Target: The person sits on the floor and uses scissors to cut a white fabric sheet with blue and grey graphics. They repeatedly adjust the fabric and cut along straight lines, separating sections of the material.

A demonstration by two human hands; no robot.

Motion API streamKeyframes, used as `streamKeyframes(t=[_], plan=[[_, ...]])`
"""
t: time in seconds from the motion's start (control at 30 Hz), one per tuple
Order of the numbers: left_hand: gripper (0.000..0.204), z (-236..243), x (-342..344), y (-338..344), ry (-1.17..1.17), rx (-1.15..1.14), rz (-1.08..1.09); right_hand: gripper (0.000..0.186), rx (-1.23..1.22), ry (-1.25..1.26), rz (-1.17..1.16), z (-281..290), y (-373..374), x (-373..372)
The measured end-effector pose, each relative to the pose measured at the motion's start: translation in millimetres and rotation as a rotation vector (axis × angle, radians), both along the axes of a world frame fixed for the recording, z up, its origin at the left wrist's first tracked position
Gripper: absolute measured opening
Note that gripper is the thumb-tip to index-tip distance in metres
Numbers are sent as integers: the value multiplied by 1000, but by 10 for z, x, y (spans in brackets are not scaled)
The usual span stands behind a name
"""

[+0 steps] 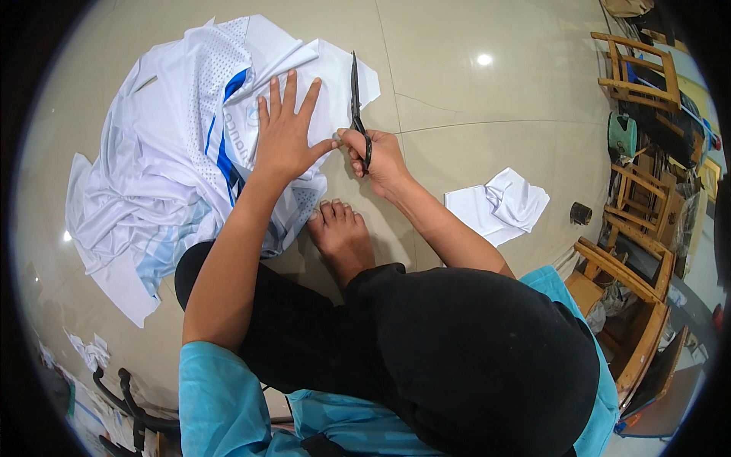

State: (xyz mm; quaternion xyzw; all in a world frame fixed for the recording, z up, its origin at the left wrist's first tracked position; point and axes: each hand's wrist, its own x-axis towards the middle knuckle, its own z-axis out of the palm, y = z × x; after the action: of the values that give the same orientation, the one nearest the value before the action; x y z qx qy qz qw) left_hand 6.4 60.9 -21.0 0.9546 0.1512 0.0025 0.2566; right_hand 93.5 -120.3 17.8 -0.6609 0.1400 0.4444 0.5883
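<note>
A large heap of white fabric (164,137) with blue stripes and dotted panels is spread over the tiled floor at the left. My left hand (288,137) lies flat on its right part, fingers spread. Just right of the cloth's edge, my right hand (378,158) grips a pair of black scissors (355,99) by the handles. The scissors' blades point away from me and look closed, lying along the fabric's right edge. My right thumb is close to the tip of my left thumb.
My bare foot (340,238) rests on the floor just below the fabric. A folded white cloth piece (499,204) lies to the right, with a small dark cylinder (581,213) beyond it. Wooden frames (638,72) line the right side. Black curved legs (129,400) stand at the lower left.
</note>
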Motion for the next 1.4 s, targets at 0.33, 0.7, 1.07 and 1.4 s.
streamKeyframes(t=[0.33,0.7,1.07,1.4], plan=[[121,1,10,9,17,18,-2,29,-1,9,28,-24,10,12],[116,-11,40,54,-46,-20,-2,34,-195,-293,60,32,-102,124],[82,107,-18,63,-162,88,235,20,-358,-1240,172,-548,-50,886],[18,617,-259,-117,-386,-466,182,23,-527,-1190,115,-592,-1909,320]])
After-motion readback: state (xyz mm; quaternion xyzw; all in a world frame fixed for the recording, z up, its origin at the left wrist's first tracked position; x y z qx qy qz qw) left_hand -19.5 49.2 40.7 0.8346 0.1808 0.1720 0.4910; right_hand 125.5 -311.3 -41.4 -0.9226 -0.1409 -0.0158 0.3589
